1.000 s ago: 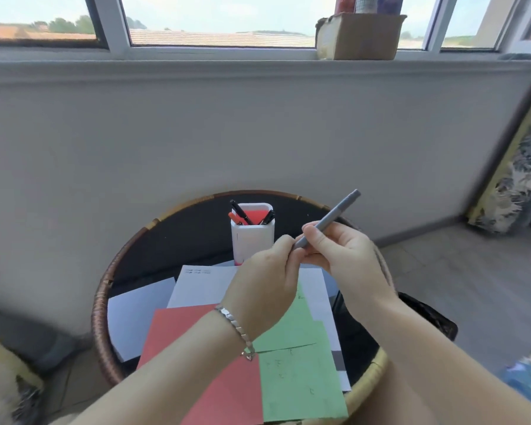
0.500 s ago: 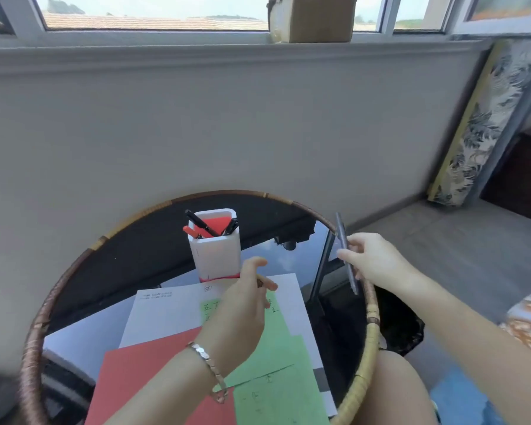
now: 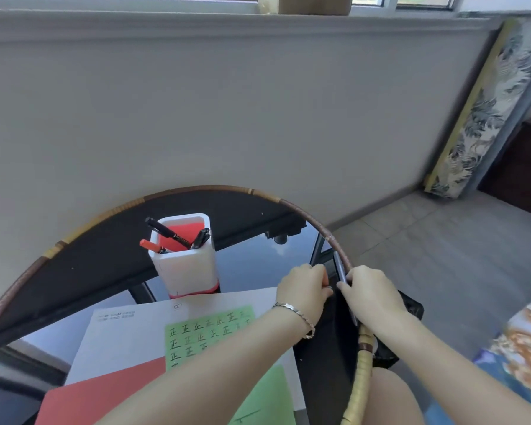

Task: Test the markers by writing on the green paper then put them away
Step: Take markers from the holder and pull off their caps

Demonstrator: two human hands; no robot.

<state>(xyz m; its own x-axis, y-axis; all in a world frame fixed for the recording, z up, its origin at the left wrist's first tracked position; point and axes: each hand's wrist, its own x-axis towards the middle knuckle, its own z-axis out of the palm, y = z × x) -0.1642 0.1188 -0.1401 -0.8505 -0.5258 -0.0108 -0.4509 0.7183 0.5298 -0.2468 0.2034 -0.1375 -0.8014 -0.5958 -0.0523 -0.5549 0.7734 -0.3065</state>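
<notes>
My right hand (image 3: 373,297) holds a grey marker (image 3: 339,266) upright at the right rim of the round table (image 3: 196,191). Close beside it, my left hand (image 3: 304,286) has its fingers curled on the edge of a black bag (image 3: 331,320) that hangs at the table's right side. The green paper (image 3: 209,332), covered with rows of handwritten marks, lies on a white sheet (image 3: 129,332) in front of me; my left forearm crosses it. A white pen holder (image 3: 184,268) with several markers stands behind the papers.
A red sheet (image 3: 105,391) and a second green sheet (image 3: 267,394) lie at the near edge. The table has a dark glass top and a woven rim. A grey wall is right behind it, tiled floor to the right, a patterned cushion (image 3: 485,111) leaning there.
My view swung right and down. The right hand carried the marker from mid-table to the right rim; the left hand let go of it and followed to the bag's edge.
</notes>
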